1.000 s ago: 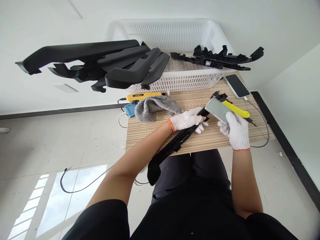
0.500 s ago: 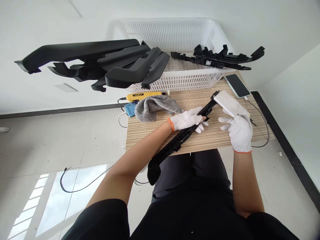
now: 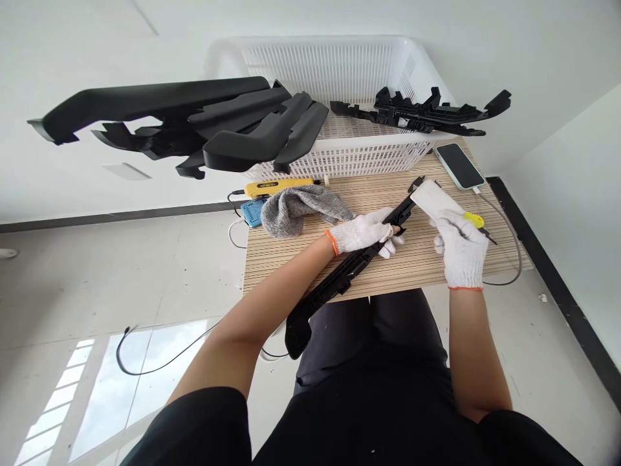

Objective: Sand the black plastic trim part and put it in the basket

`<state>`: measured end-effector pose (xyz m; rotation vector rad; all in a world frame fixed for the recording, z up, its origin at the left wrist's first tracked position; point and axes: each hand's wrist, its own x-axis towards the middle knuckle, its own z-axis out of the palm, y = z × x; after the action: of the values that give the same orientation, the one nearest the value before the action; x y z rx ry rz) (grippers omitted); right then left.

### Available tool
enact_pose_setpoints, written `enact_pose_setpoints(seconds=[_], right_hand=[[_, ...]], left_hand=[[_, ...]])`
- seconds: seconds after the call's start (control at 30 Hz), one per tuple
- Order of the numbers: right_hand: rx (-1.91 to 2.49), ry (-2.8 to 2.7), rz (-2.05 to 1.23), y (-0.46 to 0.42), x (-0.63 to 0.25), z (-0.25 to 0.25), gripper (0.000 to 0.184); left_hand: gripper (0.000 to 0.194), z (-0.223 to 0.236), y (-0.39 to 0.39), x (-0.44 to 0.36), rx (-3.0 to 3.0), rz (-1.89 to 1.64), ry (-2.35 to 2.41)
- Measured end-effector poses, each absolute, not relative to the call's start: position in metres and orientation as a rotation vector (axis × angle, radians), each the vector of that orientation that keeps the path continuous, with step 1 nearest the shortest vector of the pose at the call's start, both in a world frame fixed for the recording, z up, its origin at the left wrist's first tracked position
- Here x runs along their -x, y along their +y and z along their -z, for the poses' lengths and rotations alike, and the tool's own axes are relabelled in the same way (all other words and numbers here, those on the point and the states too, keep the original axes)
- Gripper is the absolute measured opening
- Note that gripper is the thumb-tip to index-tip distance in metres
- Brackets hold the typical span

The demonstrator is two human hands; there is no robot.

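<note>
Gripping black trim strip [image 3: 352,265] mid-length in left hand [image 3: 366,233] | slanting across table [image 3: 266,255], extending out past near edge | gripping white slab [image 3: 434,197] in right hand [image 3: 462,246] | held toward right edge, partly hiding yellow-handled tool [image 3: 474,220]

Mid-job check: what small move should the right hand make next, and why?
I'd probably set the pale flat slab down on the tabletop: it occupies the right hand, while the long black strip is held by the left hand alone.

Table [image 3: 272,265]: striped wood, I see, with white basket [image 3: 369,158] behind
Left: gray cloth [image 3: 291,210], yellow tool [image 3: 278,188]
Right: phone [image 3: 460,166], plugged in
</note>
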<state>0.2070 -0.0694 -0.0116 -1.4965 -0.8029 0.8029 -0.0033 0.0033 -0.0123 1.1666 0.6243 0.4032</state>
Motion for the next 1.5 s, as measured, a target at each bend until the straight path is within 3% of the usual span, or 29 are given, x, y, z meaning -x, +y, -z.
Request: enact_pose_setpoints(seconds=[0.17,0.3,0.4,0.5,0.57,0.67,0.8,1.07,1.33,1.5], right_hand=[[1.54,-0.866,-0.928,-0.07,-0.205,0.009,0.028],[1.501,-0.796,-0.806,-0.07,-0.202,0.006,0.03],[1.52,-0.871,-0.835,-0.071,-0.199,0.002,0.047],[1.537,-0.9,-0.9,-0.072,-0.197,-0.001,0.062],[1.523,-0.864,-0.889,-0.072,-0.199,-0.001,0.051],[1.496,-0.729,-0.851,-0.072,-0.204,0.003,0.015],[1.629,-0.769,-0.943,-0.069,-0.207,0.005,0.031],[1.658,-0.722,-1.046,-0.059,-0.208,0.004,0.028],[1.676,-0.791,-0.981,-0.06,-0.204,0.006,0.03],[1.467,-0.655,-0.841,-0.068,-0.206,0.005,0.03]], left_hand=[[0.032,0.011,0.003,0.003,-1.163,-0.402,0.645],[0.031,0.009,0.003,0.003,-1.156,-0.399,0.641],[0.031,0.007,0.004,0.004,-1.136,-0.372,0.646],[0.044,0.004,0.005,0.006,-1.103,-0.366,0.624],[0.058,0.003,0.004,0.008,-1.097,-0.367,0.605],[0.062,0.003,0.004,0.008,-1.12,-0.371,0.602],[0.052,0.007,0.005,0.006,-1.129,-0.381,0.599],[0.05,0.008,0.005,0.005,-1.157,-0.383,0.615],[0.044,0.002,0.003,0.003,-1.177,-0.39,0.678],[0.047,0.001,0.003,0.001,-1.151,-0.367,0.721]])
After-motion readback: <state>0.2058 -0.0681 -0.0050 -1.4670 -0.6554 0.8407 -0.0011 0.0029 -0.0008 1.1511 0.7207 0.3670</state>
